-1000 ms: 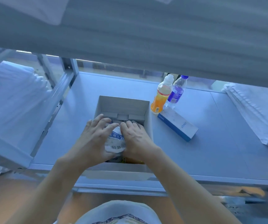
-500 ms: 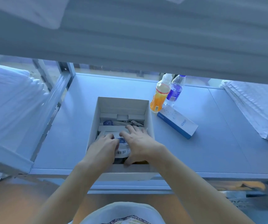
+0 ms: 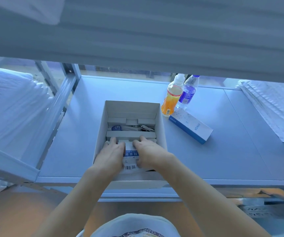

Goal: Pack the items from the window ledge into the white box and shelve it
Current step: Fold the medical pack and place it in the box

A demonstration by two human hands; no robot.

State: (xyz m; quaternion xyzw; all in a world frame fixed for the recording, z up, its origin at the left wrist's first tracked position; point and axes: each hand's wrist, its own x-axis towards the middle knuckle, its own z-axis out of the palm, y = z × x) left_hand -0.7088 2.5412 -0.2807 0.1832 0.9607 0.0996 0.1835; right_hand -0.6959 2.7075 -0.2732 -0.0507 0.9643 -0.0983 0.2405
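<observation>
White plastic packet (image 3: 130, 159) lay inside the white box (image 3: 161, 127), in its 6 o'clock part, between both hands. The left hand (image 3: 113, 153) pressed it at 9 o'clock and the right hand (image 3: 149, 153) at 3 o'clock, fingers almost straight.

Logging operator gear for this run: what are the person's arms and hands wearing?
Nothing shows on them. The left hand and right hand are bare, with no gloves, rings or watch visible. Both forearms are uncovered as far as the frame shows, no sleeves. A light-coloured garment with a dark printed pattern shows at the bottom edge.
</observation>
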